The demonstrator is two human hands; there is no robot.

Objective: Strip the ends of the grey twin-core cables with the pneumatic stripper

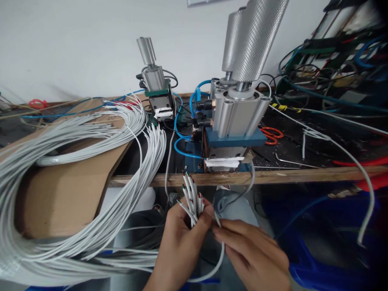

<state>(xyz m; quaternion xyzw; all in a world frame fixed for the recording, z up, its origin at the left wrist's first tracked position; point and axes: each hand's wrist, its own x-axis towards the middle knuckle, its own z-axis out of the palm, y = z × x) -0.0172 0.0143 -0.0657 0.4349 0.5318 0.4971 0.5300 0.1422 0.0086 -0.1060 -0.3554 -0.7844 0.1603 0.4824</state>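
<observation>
My left hand [183, 242] is closed around a bundle of white cable ends [191, 198], which fan upward with small dark, red and green wire tips. Beside it, my right hand [253, 250] pinches a single white cable [220, 254] that curves down and back to the left below my hands. Both hands are close together in front of the bench edge. A large coil of white cables [127, 206] lies to the left, its ends resting near the bench.
Ahead stands a pneumatic press [239, 113] with knurled cylinders; a smaller press [154, 85] is farther back left. Cardboard [63, 198] lies under the coil. Blue hoses [182, 149] run between the presses. The bench's wooden edge [291, 174] crosses the view.
</observation>
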